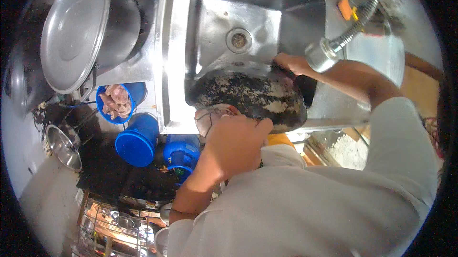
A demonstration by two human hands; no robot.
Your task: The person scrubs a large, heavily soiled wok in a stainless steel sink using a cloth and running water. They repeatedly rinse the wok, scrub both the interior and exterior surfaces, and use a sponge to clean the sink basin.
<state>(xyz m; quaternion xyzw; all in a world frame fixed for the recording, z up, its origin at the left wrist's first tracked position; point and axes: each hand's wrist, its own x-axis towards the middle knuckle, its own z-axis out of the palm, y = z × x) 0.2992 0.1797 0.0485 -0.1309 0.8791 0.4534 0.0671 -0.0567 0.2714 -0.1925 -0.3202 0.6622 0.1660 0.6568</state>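
Observation:
A large soot-blackened metal vessel (250, 98) lies tilted across the near part of the stainless steel sink basin (238, 14). With curled fingers, my left hand (236, 142) grips its near edge. Beside those fingers shows a pale and reddish thing with dark lines (211, 117); what it is cannot be told. My right hand (293, 64) holds the vessel's far right edge, its fingertips partly hidden behind it. A metal spray head (322, 56) on a flexible hose hangs just over my right wrist.
A big lidded aluminium pot (77, 35) stands left of the sink. Below it are a blue container of raw meat pieces (116, 101), a blue bucket (137, 144) and a steel bowl (64, 148). An orange sponge (344, 7) and a translucent plastic tub (375, 56) are at right.

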